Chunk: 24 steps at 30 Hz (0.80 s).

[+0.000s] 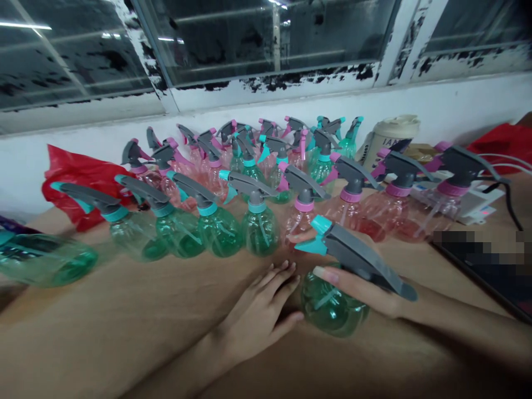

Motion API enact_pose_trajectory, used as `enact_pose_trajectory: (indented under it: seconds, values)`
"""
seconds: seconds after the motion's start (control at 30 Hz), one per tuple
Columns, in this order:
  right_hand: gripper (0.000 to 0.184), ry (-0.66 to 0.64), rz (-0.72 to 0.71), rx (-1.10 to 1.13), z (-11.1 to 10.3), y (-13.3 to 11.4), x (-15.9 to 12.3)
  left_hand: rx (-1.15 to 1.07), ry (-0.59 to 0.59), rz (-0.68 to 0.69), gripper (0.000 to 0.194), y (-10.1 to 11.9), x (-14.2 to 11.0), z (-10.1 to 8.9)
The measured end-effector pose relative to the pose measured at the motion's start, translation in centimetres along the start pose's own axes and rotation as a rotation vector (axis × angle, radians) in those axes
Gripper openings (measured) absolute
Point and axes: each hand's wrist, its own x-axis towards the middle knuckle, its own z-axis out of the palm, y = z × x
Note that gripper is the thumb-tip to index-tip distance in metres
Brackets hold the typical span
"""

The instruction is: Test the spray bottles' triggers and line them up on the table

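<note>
My right hand (366,291) is wrapped round the neck of a green spray bottle (332,310) with a grey trigger head and turquoise nozzle. Its thumb lies across the front below the head; the other fingers are mostly hidden behind. Left of that bottle, my left hand (261,310) rests flat on the wooden table (166,321), fingers stretched out and holding nothing. Just beyond my hands stands a row of spray bottles: green ones such as this green bottle (261,230) to the left, and pink ones such as this pink bottle (301,219) to the right.
Several more pink and green spray bottles (249,166) crowd the back by the wall. A green bottle (50,260) is at the far left. Also here are a red plastic bag (83,183), a lidded paper cup (390,138), a white power strip (482,202) and a dark flat device (490,277).
</note>
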Motion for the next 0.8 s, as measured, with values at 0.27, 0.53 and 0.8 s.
enact_pose_trajectory:
  seconds: [0.27, 0.53, 0.8]
  values:
    - [0.031, -0.014, 0.017, 0.105, -0.10, -0.35, 0.18, -0.025, -0.047, -0.039, 0.053, 0.15, 0.16, -0.30]
    - [0.019, -0.018, 0.040, 0.061, -0.03, -0.24, 0.31, -0.051, 0.004, -0.024, 0.050, 0.11, 0.05, -0.22]
    - [0.010, -0.004, -0.015, 0.050, -0.05, -0.42, 0.76, -0.023, -0.029, -0.033, 0.052, 0.13, 0.17, -0.35]
